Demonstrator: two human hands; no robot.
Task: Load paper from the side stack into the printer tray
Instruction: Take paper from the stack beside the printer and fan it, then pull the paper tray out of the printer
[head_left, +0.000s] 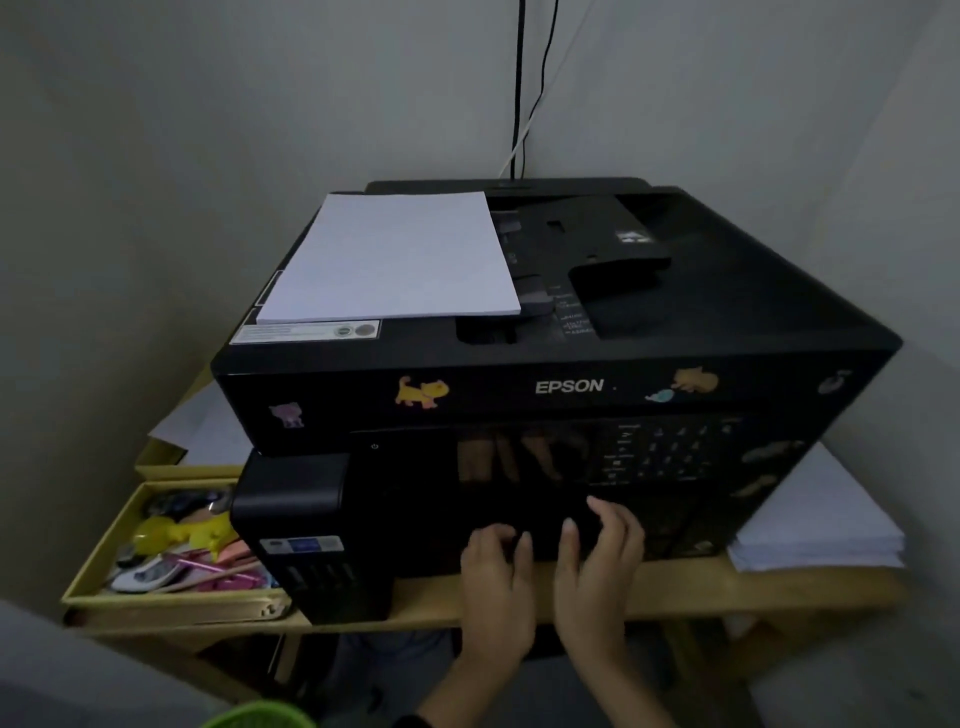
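Both your hands low on the printer, left hand curled gripping its front edge, right hand pressing flat, paper stack beside on the tabletop.

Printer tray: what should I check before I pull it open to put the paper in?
1. Both hands on the black Epson printer's lower front: ok, left hand grips it, right hand touches it.
2. Printer tray open: not ok, nothing pulled out yet.
3. White paper stack beside the printer, on the wooden table: ok.
4. Paper already inside the tray: cannot tell.
5. White sheets on the printer's top lying flat: ok.
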